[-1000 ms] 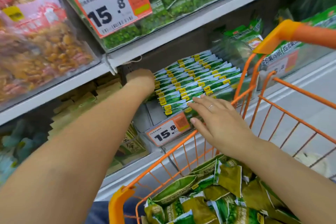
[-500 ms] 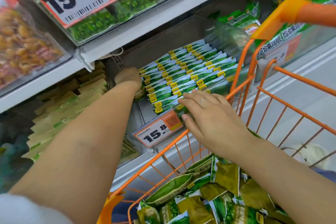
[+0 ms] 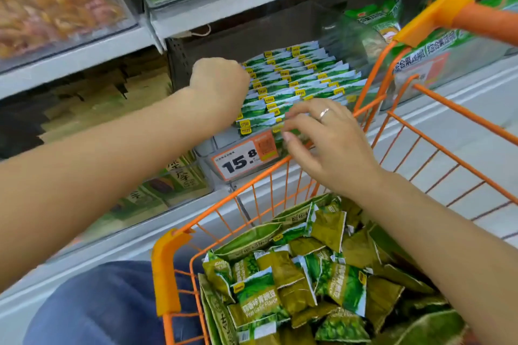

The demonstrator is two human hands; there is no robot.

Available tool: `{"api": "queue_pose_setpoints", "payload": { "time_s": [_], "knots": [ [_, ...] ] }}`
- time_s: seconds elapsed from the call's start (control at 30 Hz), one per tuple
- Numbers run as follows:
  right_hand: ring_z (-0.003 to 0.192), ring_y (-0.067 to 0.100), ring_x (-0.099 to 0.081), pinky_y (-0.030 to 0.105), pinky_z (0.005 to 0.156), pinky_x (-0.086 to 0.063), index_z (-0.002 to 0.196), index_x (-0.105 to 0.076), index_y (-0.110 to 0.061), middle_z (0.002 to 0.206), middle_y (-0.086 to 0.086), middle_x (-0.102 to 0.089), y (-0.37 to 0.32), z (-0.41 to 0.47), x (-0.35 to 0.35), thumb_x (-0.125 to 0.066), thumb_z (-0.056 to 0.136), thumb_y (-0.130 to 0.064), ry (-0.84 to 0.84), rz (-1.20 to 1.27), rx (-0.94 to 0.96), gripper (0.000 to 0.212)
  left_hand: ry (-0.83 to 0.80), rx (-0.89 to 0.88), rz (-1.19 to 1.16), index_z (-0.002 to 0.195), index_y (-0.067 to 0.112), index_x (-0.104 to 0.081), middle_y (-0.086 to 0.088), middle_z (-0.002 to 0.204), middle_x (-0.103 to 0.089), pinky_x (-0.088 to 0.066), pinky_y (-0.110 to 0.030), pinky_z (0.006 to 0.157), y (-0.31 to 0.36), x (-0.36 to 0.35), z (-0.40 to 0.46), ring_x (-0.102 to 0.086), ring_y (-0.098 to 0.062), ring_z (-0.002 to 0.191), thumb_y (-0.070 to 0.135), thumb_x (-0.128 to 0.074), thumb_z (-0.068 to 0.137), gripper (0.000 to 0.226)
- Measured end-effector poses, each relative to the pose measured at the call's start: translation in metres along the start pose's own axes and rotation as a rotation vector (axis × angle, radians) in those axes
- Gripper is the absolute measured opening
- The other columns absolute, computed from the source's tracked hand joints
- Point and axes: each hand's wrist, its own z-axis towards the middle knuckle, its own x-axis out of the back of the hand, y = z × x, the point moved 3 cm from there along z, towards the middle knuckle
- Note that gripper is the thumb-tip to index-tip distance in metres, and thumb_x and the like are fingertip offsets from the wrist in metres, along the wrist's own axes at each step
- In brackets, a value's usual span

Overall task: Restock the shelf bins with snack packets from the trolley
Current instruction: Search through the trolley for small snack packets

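Above the trolley [image 3: 269, 176], the left hand [image 3: 221, 87] reaches into the packets [image 3: 297, 84], fingers hidden; right hand [image 3: 328, 143] hovers nearby, fingers loosely spread, empty.

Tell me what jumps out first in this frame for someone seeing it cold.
The orange trolley fills the lower right, heaped with loose green snack packets. Above it, mid-frame, a shelf bin holds neat rows of green packets behind a 15.8 price tag. Both arms reach there: the left hand at the rows' left edge, the right hand at the bin's front.
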Motion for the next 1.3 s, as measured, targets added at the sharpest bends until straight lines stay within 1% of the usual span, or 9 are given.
{"api": "queue_pose_setpoints", "payload": {
  "time_s": [0.2, 0.37, 0.47, 0.7, 0.8, 0.9, 1.07, 1.17, 1.3],
  "knots": [
    [0.053, 0.024, -0.056, 0.029, 0.044, -0.039, 0.076, -0.062, -0.012, 0.066, 0.002, -0.058, -0.023, -0.006, 0.012, -0.047, 0.089, -0.027, -0.168, 0.007, 0.092, 0.025, 0.506, -0.091, -0.680, 0.087, 0.021, -0.066, -0.001, 0.069, -0.068, -0.043, -0.030, 0.042, 0.018, 0.001, -0.135, -0.067, -0.029, 0.061, 0.036, -0.042, 0.093, 0.029],
    [0.086, 0.028, -0.064, 0.032, 0.062, -0.041, 0.099, -0.055, -0.014, 0.097, 0.006, -0.064, -0.011, -0.061, -0.017, -0.040, 0.098, -0.028, -1.066, -0.466, 0.089, 0.021, 0.176, -0.362, -1.009, 0.097, 0.033, -0.069, 0.014, 0.092, -0.070, -0.055, -0.035, 0.068, 0.066, -0.050, -0.165, -0.065, -0.011, 0.088, 0.039, -0.044, 0.096, 0.026],
    [0.105, 0.026, -0.061, 0.034, 0.078, -0.045, 0.123, -0.054, -0.015, 0.117, 0.007, -0.064, 0.003, -0.087, -0.026, -0.043, 0.097, -0.037, -1.286, -0.541, -0.099, 0.037, -0.054, -0.429, -0.967, 0.119, 0.036, -0.061, 0.016, 0.114, -0.066, -0.048, -0.028, 0.080, 0.080, -0.069, -0.162, -0.060, -0.008, 0.105, 0.042, -0.041, 0.100, 0.029],
    [0.090, 0.014, -0.064, 0.021, 0.070, -0.046, 0.118, -0.064, -0.015, 0.096, 0.001, -0.069, 0.001, -0.073, -0.019, -0.066, 0.089, -0.032, -1.150, -0.239, -0.492, 0.034, -0.090, -0.370, -1.031, 0.132, 0.031, -0.052, 0.008, 0.121, -0.064, -0.049, -0.028, 0.082, 0.076, -0.069, -0.164, -0.059, -0.013, 0.109, 0.038, -0.044, 0.099, 0.034],
    [0.063, 0.005, -0.067, 0.012, 0.055, -0.048, 0.104, -0.065, -0.010, 0.071, 0.003, -0.071, -0.013, -0.056, -0.002, -0.074, 0.084, -0.023, -1.000, 0.309, -0.892, 0.025, -0.103, -0.389, -1.104, 0.150, 0.030, -0.022, 0.005, 0.146, -0.043, -0.045, -0.034, 0.098, 0.078, -0.067, -0.166, -0.047, -0.015, 0.128, 0.045, -0.055, 0.093, 0.068],
    [0.071, 0.012, -0.072, 0.018, 0.061, -0.055, 0.101, -0.064, -0.010, 0.074, 0.008, -0.073, -0.037, -0.048, 0.012, -0.082, 0.071, -0.019, -0.943, 0.806, -1.130, 0.037, -0.050, -0.371, -1.121, 0.150, 0.031, -0.015, 0.005, 0.141, -0.046, -0.046, -0.030, 0.090, 0.079, -0.055, -0.169, -0.051, -0.014, 0.119, 0.055, -0.054, 0.090, 0.075],
    [0.073, 0.012, -0.069, 0.023, 0.068, -0.057, 0.098, -0.070, -0.014, 0.080, 0.004, -0.073, -0.046, -0.038, 0.020, -0.065, 0.073, -0.050, -0.615, 0.865, -1.077, 0.044, 0.009, -0.101, -1.563, 0.111, 0.030, -0.064, 0.000, 0.062, -0.059, -0.042, -0.016, 0.057, 0.062, -0.049, -0.164, -0.056, 0.002, 0.055, 0.048, -0.058, 0.090, 0.028],
    [0.086, 0.003, -0.067, 0.017, 0.077, -0.052, 0.085, -0.074, -0.031, 0.086, -0.009, -0.072, -0.052, -0.034, 0.023, -0.073, 0.071, -0.055, -0.589, 0.828, -0.886, 0.028, -0.233, -0.028, -2.039, 0.063, 0.023, -0.066, 0.002, 0.057, -0.067, -0.049, -0.017, 0.052, 0.054, -0.045, -0.165, -0.070, -0.008, 0.064, 0.030, -0.067, 0.088, 0.026],
    [0.064, 0.005, -0.059, 0.016, 0.064, -0.046, 0.073, -0.070, -0.014, 0.066, -0.004, -0.064, -0.064, -0.028, 0.020, -0.076, 0.070, -0.035, -0.539, 0.858, -0.808, 0.022, -0.391, -0.029, -2.250, 0.088, 0.020, -0.066, 0.008, 0.070, -0.072, -0.056, -0.020, 0.056, 0.050, -0.044, -0.163, -0.071, -0.015, 0.064, 0.014, -0.064, 0.088, 0.007]
  ]
}}
